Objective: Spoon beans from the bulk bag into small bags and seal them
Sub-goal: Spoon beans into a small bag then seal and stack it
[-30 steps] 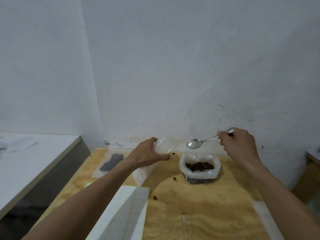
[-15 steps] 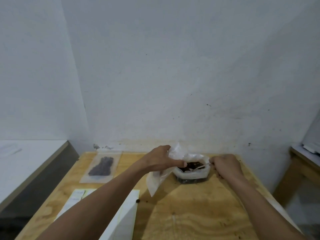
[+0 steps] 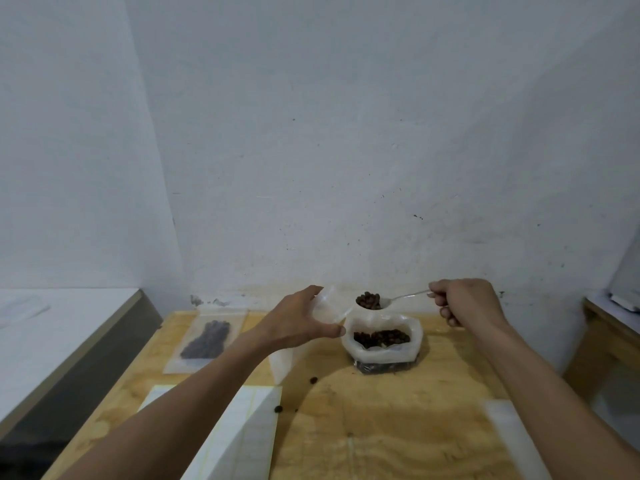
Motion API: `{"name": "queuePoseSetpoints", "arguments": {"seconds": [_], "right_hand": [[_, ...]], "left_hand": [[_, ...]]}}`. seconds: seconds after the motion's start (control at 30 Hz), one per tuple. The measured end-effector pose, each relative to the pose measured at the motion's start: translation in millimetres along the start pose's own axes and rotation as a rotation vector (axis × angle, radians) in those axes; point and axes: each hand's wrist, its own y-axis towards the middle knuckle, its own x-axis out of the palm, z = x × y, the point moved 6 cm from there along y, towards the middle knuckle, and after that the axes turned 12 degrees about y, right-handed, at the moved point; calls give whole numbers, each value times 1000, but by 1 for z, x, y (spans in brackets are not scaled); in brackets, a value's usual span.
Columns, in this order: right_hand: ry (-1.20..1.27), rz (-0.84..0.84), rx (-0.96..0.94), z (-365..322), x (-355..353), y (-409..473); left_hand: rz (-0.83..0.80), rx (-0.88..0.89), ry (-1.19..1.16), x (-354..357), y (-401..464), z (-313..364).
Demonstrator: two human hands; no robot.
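Observation:
The bulk bag (image 3: 381, 355), its white rim rolled down around dark brown beans, stands at the back of the plywood table (image 3: 398, 427). My left hand (image 3: 298, 323) grips a small clear bag (image 3: 329, 306) and holds its mouth open just left of the bulk bag. My right hand (image 3: 464, 303) pinches the handle of a metal spoon (image 3: 401, 297). The spoon's bowl, heaped with beans, hangs above the bulk bag beside the small bag's mouth.
A filled small bag (image 3: 207, 339) lies flat at the table's back left. White sheets (image 3: 239, 434) lie at the front left, another (image 3: 512, 434) at the right edge. Loose beans (image 3: 313, 380) dot the wood. A white counter (image 3: 52, 334) stands left, a wooden stand (image 3: 609, 327) right.
The spoon went down empty into the bulk bag and has come up heaped with beans, level with the small bag's mouth. My left hand kept holding the small bag.

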Motion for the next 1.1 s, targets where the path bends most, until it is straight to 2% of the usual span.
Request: {"name": "queuePoseSetpoints", "arguments": {"seconds": [0.47,0.77,0.93,1.1], "right_hand": [[-65,-137,-348,-30,53,-37],[-141,-94,-392,-33,48,-39],[-320,12,-406,-36,16,-30],[-629,66,-466,-23,-9,-26]], "left_hand": [[41,-114,8,-11,-6,-23],[39,-137,-10,-12,-10,-30],[18,-102,1,-12,-6,-14],[-49,-81,26,5,1,12]]}}
